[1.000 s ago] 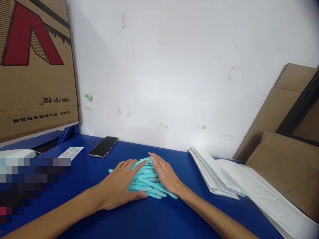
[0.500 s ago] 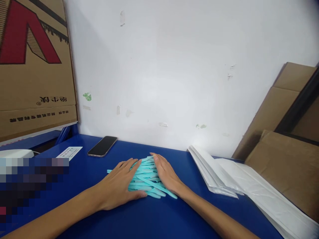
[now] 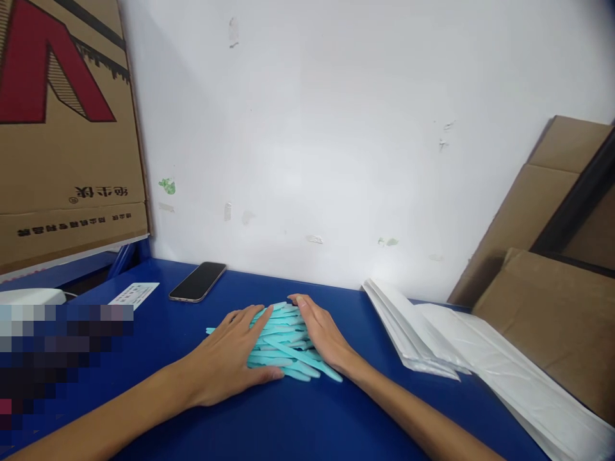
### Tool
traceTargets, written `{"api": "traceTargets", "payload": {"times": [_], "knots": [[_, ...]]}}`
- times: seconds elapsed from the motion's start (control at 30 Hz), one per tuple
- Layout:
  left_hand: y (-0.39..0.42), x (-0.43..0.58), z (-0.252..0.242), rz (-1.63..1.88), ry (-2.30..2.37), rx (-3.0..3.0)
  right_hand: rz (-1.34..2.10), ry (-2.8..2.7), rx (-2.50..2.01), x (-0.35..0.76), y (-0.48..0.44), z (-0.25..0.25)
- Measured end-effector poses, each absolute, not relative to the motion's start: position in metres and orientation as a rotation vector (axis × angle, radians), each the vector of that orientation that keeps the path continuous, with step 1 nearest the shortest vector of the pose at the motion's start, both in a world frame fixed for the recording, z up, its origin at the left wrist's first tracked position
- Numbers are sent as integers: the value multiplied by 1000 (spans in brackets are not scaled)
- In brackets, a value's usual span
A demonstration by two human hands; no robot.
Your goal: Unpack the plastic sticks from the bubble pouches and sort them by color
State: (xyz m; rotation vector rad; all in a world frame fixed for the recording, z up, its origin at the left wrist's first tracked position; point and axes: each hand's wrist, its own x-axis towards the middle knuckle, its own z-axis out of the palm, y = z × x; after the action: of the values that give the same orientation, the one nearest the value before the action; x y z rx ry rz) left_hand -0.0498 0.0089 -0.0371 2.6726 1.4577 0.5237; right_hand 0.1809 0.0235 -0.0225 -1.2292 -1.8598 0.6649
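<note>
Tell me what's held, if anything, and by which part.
Left hand and right hand cup a pile of turquoise strips from opposite sides; firm grip cannot be told.

The person's left hand (image 3: 225, 358) lies over one side of a pile of turquoise strips (image 3: 281, 349), fingers extended; the right hand (image 3: 324, 333) rests along the other side. The pile sits on a blue table (image 3: 288, 429). Beyond the left hand lie a phone (image 3: 198, 282) and a card (image 3: 134, 295). White envelopes (image 3: 408, 326) lie to the right, near cardboard (image 3: 542, 320). A printed box (image 3: 72, 160) stands left of the scuffed white wall (image 3: 307, 128).
</note>
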Motion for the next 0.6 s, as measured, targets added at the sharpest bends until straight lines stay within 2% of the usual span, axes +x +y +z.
{"api": "traceTargets", "payload": {"times": [0.3,0.6], "knots": [[7,-50,-35,518,1451,2631,361,-1832,-1260,187,23,-15],[14,-48,-32,473,1385,2622,255,-2484,-1280,195,-10,45]]}}
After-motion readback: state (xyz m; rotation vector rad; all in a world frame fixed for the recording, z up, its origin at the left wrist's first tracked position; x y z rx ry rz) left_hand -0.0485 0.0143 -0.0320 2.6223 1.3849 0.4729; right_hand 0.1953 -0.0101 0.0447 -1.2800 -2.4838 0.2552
